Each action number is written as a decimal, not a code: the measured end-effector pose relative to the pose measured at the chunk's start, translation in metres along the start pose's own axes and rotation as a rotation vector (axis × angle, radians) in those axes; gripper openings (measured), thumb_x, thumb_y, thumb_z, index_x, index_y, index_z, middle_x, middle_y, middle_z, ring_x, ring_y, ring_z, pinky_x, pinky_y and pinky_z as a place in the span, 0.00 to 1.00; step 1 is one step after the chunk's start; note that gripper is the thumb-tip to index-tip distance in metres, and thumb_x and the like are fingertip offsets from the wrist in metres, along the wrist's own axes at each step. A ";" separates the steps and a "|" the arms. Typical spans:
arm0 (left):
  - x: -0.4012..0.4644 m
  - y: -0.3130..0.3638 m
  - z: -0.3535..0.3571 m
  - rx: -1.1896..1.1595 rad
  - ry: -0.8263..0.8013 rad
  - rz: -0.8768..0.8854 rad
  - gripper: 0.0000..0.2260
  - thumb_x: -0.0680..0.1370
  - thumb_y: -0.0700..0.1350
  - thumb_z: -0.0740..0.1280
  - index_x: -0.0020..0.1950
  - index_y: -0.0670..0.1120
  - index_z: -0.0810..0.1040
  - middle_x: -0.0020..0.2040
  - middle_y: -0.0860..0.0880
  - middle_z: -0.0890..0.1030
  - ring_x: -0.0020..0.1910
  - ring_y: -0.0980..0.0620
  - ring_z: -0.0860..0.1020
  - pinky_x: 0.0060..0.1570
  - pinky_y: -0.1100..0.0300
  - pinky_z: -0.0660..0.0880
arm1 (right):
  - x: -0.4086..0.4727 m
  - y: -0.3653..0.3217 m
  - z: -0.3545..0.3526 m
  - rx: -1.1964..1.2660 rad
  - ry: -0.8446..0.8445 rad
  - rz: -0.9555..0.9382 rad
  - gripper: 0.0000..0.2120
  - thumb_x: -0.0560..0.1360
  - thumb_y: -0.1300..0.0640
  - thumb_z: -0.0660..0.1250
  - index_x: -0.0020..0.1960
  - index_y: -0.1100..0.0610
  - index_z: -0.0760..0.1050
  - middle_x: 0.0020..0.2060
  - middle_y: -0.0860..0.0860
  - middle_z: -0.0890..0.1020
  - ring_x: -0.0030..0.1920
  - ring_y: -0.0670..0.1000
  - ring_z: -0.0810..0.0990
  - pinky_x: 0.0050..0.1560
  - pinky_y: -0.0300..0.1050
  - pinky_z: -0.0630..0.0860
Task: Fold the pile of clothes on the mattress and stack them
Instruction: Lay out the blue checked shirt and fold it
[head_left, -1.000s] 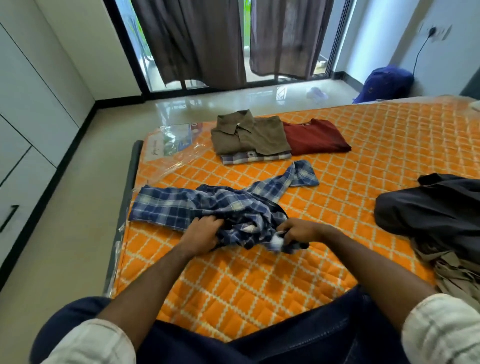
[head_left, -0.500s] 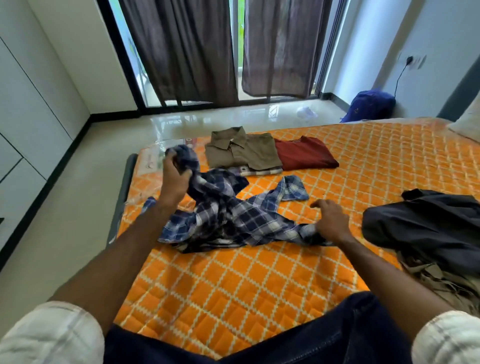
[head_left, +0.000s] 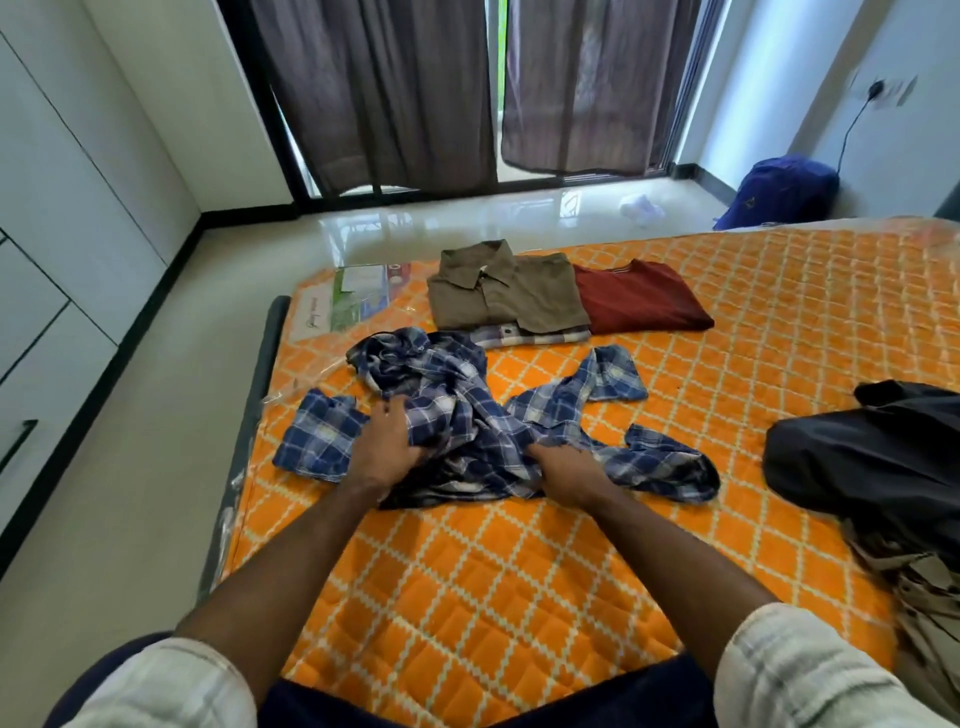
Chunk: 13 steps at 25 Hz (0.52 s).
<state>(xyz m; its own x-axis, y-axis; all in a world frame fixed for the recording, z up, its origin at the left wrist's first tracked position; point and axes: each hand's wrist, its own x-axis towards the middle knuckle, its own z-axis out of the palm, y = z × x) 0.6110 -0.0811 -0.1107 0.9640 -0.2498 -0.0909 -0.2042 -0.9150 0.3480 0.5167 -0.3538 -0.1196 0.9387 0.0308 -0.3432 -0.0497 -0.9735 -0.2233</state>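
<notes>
Plaid shirt (head_left: 488, 431), blue and white, lies crumpled and unfolded on the near-left part of the mattress (head_left: 779, 322), sleeves thrown out to left and right. Left hand (head_left: 384, 452) rests on the shirt's left side, fingers curled into a bunch of cloth; right hand (head_left: 566, 470) grips the cloth at the shirt's near edge, its fingers mostly hidden in the folds. Beyond the shirt, at the far-left of the mattress, stands the stack: an olive shirt (head_left: 506, 293) folded on top of a pale checked shirt (head_left: 530, 335), whose near edge shows beneath it. A folded red shirt (head_left: 641, 304) lies touching the stack on its right, level with it rather than on top. At the right edge, well apart from the hands, the pile (head_left: 872, 457) holds a dark garment over a beige one, neither folded.

Progress, as judged: three garments are folded, one is in hand and barely begun, and at least two wait in the pile. Roughly half the work remains, including joining the red shirt to the stack.
</notes>
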 end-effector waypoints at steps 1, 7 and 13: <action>0.002 -0.018 -0.004 -0.069 -0.009 -0.049 0.21 0.78 0.49 0.70 0.68 0.47 0.69 0.63 0.42 0.75 0.54 0.42 0.77 0.53 0.42 0.78 | 0.000 0.004 0.002 -0.004 0.021 -0.015 0.14 0.81 0.56 0.64 0.66 0.51 0.72 0.58 0.53 0.80 0.57 0.57 0.79 0.53 0.52 0.77; 0.016 -0.010 -0.075 -1.118 0.226 -0.129 0.12 0.84 0.44 0.63 0.64 0.41 0.79 0.56 0.43 0.83 0.57 0.39 0.81 0.55 0.47 0.79 | -0.011 0.027 0.002 0.385 0.233 0.061 0.03 0.81 0.57 0.61 0.49 0.53 0.71 0.43 0.51 0.78 0.42 0.53 0.77 0.46 0.54 0.78; 0.019 0.060 -0.171 -1.597 0.117 0.329 0.14 0.81 0.33 0.60 0.67 0.40 0.72 0.61 0.40 0.80 0.56 0.46 0.81 0.54 0.54 0.79 | 0.011 -0.080 -0.014 0.634 0.313 -0.198 0.46 0.66 0.34 0.76 0.77 0.51 0.64 0.69 0.51 0.72 0.68 0.49 0.69 0.67 0.47 0.68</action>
<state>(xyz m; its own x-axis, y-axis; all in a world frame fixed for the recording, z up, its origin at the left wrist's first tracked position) 0.6466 -0.0863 0.0682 0.9391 -0.2643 0.2195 -0.0904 0.4265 0.9000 0.5355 -0.2787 -0.0924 0.9993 0.0342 0.0136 0.0322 -0.6349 -0.7719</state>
